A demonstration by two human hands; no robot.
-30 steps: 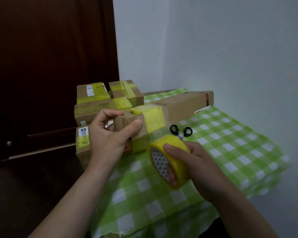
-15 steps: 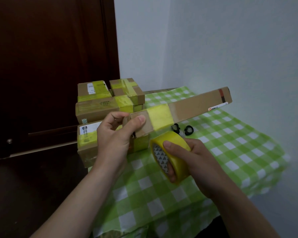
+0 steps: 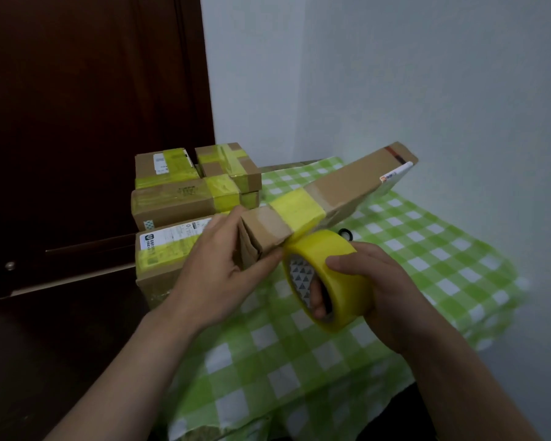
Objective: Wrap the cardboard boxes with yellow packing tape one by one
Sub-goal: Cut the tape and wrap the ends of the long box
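Observation:
A long narrow cardboard box is lifted off the table, its far end tilted up toward the wall. A band of yellow tape wraps it near the close end. My left hand grips that close end, thumb under it. My right hand holds the yellow tape roll just below the box, thumb on the outside and fingers through the core. The tape runs from the roll up to the band.
Several taped cardboard boxes are stacked at the table's left back corner. Black scissors lie mostly hidden behind the roll. A green checked cloth covers the table. A dark wooden door stands at left, a white wall at right.
The long box has been lifted from the table and its far end has risen. The tape roll moved up close under the box, now covering most of the scissors.

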